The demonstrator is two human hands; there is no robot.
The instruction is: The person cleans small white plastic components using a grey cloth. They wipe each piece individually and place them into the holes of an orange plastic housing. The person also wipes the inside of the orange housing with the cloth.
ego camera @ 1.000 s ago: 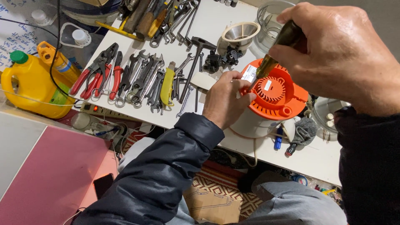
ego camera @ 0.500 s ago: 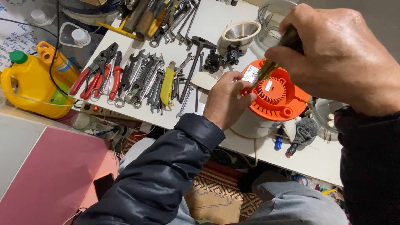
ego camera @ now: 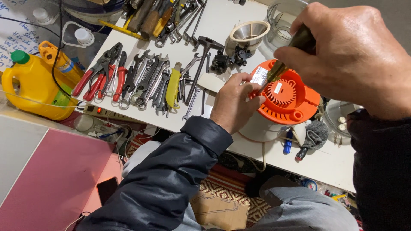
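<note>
We record the white worktable (ego camera: 239, 13) running from upper centre to the right edge of the frame, and on its near edge, right of centre, the orange ribbed appliance base (ego camera: 291, 100) seated on a white body. Compared with half a second earlier, we find the appliance in the same spot and both hands essentially where they were; any shift is too slight for us to confirm. The right hand (ego camera: 355, 60), large in the upper right of the frame, is closed around the dark handle of a screwdriver (ego camera: 284, 60), whose brass-coloured shank slants down-left to the orange rim. The left hand (ego camera: 233, 102), at centre, presses against the left side of the orange base, thumb and fingers curled onto its edge beside a small white label. At left of the frame stands a yellow jug (ego camera: 34, 87) with a green cap. On the table's left portion lie red-handled pliers (ego camera: 100, 75), then a row of spanners (ego camera: 147, 79), then a yellow-handled knife (ego camera: 173, 85), unmoved.
</note>
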